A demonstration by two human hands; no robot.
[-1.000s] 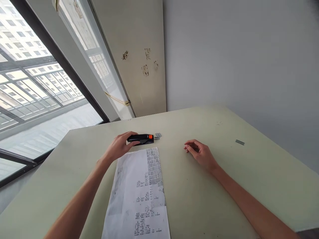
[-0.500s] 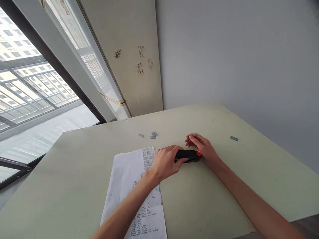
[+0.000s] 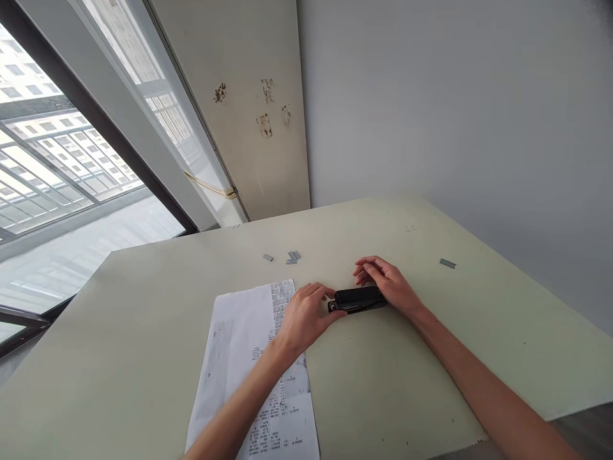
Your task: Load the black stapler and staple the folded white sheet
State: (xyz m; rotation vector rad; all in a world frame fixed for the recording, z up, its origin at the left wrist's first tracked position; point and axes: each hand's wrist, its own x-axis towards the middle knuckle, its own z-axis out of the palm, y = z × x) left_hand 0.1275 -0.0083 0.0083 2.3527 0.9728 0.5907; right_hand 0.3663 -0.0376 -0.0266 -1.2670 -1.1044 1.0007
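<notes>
A black stapler (image 3: 355, 298) lies on the pale green table (image 3: 431, 358), just right of a printed sheet of paper (image 3: 249, 377). My left hand (image 3: 304, 317) rests over the sheet's right edge, its fingertips touching the stapler's left end. My right hand (image 3: 389, 285) covers the stapler's right end, fingers curled over it, hiding the orange part. Both forearms reach in from the bottom of the view.
Small strips of staples (image 3: 290, 257) lie on the table behind the paper, and one more strip (image 3: 447, 263) lies to the far right. A large window (image 3: 57, 160) stands to the left, a grey wall (image 3: 454, 115) behind and to the right.
My left hand carried the stapler from behind the paper rightward to my right hand. Its grip has loosened to fingertips at the left end, and my right hand now covers the right end.
</notes>
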